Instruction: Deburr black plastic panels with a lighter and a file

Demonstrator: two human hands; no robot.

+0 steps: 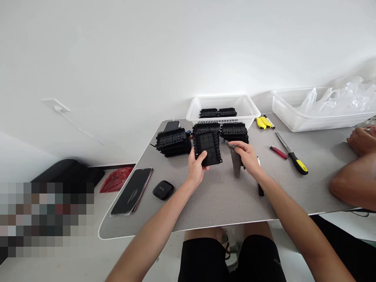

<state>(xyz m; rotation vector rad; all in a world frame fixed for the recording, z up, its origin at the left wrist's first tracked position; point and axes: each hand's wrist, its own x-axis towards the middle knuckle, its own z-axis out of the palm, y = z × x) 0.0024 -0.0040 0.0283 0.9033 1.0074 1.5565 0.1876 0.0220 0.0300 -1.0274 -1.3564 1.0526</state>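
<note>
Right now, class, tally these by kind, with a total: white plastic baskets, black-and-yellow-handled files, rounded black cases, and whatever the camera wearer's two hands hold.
White plastic baskets: 2
Black-and-yellow-handled file: 1
Rounded black case: 1
Black ribbed plastic part, in left hand: 1
Grey cloth, in right hand: 1
Total: 6

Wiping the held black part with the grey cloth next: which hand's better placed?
Right, likely: the right hand pinches the grey cloth just beside the black part, which the left hand holds.
</note>
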